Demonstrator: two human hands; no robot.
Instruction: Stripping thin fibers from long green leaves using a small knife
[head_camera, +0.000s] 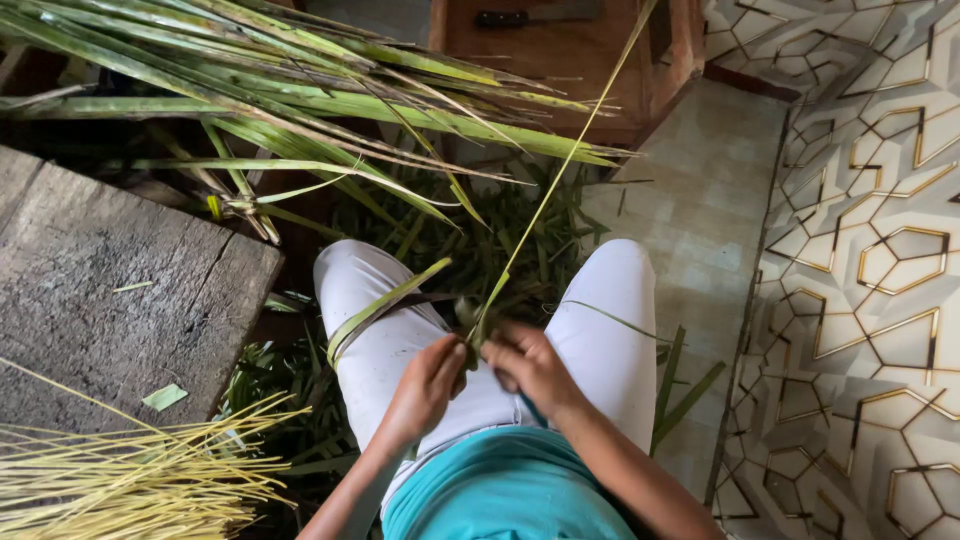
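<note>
I sit with white-trousered knees apart, and both hands meet in front of my lap. My left hand (428, 385) and my right hand (530, 365) pinch the same green palm leaflet (478, 318) at its base. A thin yellow-green midrib (560, 170) runs from my fingers up and to the right, past the wooden stool. The flat green blade of the leaf (385, 305) curls away to the left over my left thigh. A small blue object shows under my right hand; what it is I cannot tell.
A pile of palm fronds (300, 90) lies across the top. A weathered wooden slab (110, 300) sits left, with a bundle of stripped yellow midribs (130, 480) at bottom left. Leaf scraps (480, 240) cover the floor between my knees. A wooden stool (570, 50) holding a knife (535, 15) stands ahead.
</note>
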